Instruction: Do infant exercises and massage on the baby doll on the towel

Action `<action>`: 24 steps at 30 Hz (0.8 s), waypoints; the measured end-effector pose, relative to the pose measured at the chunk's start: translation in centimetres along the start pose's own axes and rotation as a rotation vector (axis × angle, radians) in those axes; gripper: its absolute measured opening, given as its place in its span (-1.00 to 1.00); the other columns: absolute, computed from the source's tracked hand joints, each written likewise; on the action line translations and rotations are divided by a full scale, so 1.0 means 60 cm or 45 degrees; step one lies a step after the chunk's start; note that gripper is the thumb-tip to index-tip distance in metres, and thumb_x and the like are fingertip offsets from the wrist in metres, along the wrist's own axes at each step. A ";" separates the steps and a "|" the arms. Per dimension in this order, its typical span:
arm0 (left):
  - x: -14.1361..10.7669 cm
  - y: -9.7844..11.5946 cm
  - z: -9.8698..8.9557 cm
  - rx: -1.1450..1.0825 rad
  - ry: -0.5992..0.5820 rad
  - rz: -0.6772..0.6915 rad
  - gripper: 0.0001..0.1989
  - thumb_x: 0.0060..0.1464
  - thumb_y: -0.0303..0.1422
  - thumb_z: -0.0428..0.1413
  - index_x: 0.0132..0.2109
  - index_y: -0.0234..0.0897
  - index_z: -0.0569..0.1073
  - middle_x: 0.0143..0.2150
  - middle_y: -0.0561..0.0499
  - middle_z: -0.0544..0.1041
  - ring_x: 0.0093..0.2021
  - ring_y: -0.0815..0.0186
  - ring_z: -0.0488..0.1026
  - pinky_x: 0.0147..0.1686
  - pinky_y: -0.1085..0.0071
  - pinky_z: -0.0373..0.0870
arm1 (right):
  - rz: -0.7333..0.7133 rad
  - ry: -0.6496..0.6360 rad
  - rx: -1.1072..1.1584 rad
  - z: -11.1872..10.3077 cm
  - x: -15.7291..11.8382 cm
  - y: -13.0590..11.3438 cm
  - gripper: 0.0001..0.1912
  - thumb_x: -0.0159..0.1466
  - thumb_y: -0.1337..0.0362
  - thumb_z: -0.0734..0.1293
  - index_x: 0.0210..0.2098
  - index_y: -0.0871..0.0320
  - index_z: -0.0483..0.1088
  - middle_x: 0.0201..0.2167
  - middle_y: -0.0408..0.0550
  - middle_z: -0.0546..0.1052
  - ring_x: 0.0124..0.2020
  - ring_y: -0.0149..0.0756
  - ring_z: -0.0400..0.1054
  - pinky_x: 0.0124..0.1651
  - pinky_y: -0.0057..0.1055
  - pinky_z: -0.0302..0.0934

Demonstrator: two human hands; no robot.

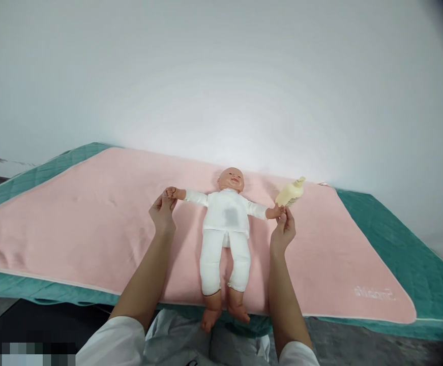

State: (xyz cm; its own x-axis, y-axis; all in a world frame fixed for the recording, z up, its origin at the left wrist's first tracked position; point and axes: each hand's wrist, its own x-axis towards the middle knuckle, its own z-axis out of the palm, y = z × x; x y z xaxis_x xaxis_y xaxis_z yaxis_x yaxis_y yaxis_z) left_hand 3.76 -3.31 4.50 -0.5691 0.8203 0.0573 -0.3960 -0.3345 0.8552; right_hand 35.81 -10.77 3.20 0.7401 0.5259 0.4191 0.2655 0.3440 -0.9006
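A baby doll (226, 216) with a white cloth body lies on its back on a pink blanket (91, 218), head toward the wall and feet over the near edge. Both its arms are stretched out sideways. My left hand (163, 211) pinches the doll's hand on the left side. On the right side, my right hand (283, 227) has its fingers closed on the doll's other hand. A pale yellow bottle (290, 192) lies tilted on the blanket just beyond my right hand.
Under the blanket is a green quilted mat (392, 239), showing at both sides and along the front. A pale wall (221, 76) rises behind it. Something dark stands at the lower left.
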 end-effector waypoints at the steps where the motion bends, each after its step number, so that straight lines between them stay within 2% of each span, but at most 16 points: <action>1: 0.010 -0.006 -0.006 -0.032 0.073 -0.103 -0.80 0.20 -0.30 0.15 -0.14 -0.35 0.58 -0.07 -0.15 0.60 -0.02 0.22 0.57 0.13 0.21 0.45 | 0.070 0.032 0.054 -0.005 0.011 0.009 -0.48 0.31 0.01 0.24 0.12 0.19 0.39 0.13 0.13 0.47 0.15 -0.12 0.39 0.14 -0.11 0.35; 3: 0.028 -0.017 -0.017 -0.066 0.185 -0.295 -0.86 0.22 -0.37 0.13 -0.21 -0.35 0.55 -0.13 -0.14 0.60 -0.10 0.28 0.59 0.09 0.27 0.49 | 0.212 0.067 0.132 -0.017 0.032 0.032 -0.45 0.26 -0.03 0.27 0.10 0.22 0.39 0.13 0.16 0.46 0.12 -0.11 0.41 0.09 -0.13 0.39; 5: 0.042 -0.025 -0.026 -0.074 0.252 -0.404 -0.85 0.25 -0.37 0.09 -0.25 -0.34 0.52 -0.20 -0.13 0.59 -0.17 0.32 0.59 0.04 0.30 0.51 | 0.347 0.050 0.125 -0.032 0.050 0.057 -0.42 0.21 -0.06 0.31 0.04 0.25 0.42 0.08 0.18 0.49 0.08 -0.10 0.44 0.06 -0.16 0.41; 9: 0.052 -0.029 -0.030 0.013 0.195 -0.362 -0.88 0.22 -0.40 0.13 -0.23 -0.36 0.53 -0.27 -0.10 0.59 -0.24 0.35 0.58 -0.01 0.33 0.52 | 0.497 -0.030 0.007 -0.061 0.076 0.095 -0.44 0.09 -0.05 0.40 -0.11 0.28 0.47 -0.10 0.15 0.58 -0.07 -0.11 0.51 0.00 -0.21 0.44; 11: 0.052 -0.027 -0.029 0.066 0.163 -0.343 -0.94 0.16 -0.48 0.16 -0.23 -0.37 0.54 -0.30 -0.07 0.59 -0.28 0.37 0.58 -0.01 0.34 0.51 | 0.534 -0.020 -0.037 -0.071 0.084 0.105 -0.46 0.02 -0.02 0.45 -0.16 0.28 0.48 -0.19 0.11 0.60 -0.12 -0.13 0.52 -0.02 -0.22 0.45; 14: 0.052 -0.024 -0.027 0.069 0.161 -0.362 -0.92 0.13 -0.55 0.16 -0.25 -0.37 0.55 -0.34 -0.04 0.58 -0.33 0.41 0.56 -0.01 0.34 0.50 | 0.578 -0.029 -0.023 -0.078 0.092 0.113 -0.48 -0.05 0.02 0.49 -0.22 0.29 0.49 -0.26 0.09 0.60 -0.19 -0.14 0.54 -0.05 -0.23 0.47; 19: 0.055 -0.024 -0.025 0.052 0.192 -0.412 -0.92 0.13 -0.56 0.15 -0.24 -0.38 0.54 -0.35 -0.04 0.58 -0.34 0.41 0.55 -0.02 0.33 0.51 | 0.603 -0.025 0.026 -0.079 0.093 0.121 -0.49 -0.06 0.04 0.50 -0.24 0.31 0.49 -0.28 0.10 0.59 -0.22 -0.15 0.55 -0.03 -0.19 0.47; 24: 0.051 -0.027 -0.024 0.135 0.204 -0.306 -0.90 0.13 -0.47 0.17 -0.19 -0.36 0.55 -0.28 -0.05 0.59 -0.29 0.40 0.56 -0.02 0.35 0.50 | 0.521 0.017 0.061 -0.074 0.086 0.100 -0.48 0.01 0.04 0.48 -0.17 0.30 0.49 -0.17 0.12 0.59 -0.12 -0.15 0.52 0.05 -0.18 0.43</action>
State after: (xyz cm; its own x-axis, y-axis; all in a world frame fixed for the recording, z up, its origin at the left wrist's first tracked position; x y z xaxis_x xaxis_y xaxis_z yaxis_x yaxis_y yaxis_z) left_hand 1.62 -0.93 2.54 -0.5779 0.7837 -0.2276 -0.4600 -0.0825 0.8841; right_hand 43.98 -9.45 -0.56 0.7865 0.6171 0.0259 -0.0809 0.1445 -0.9862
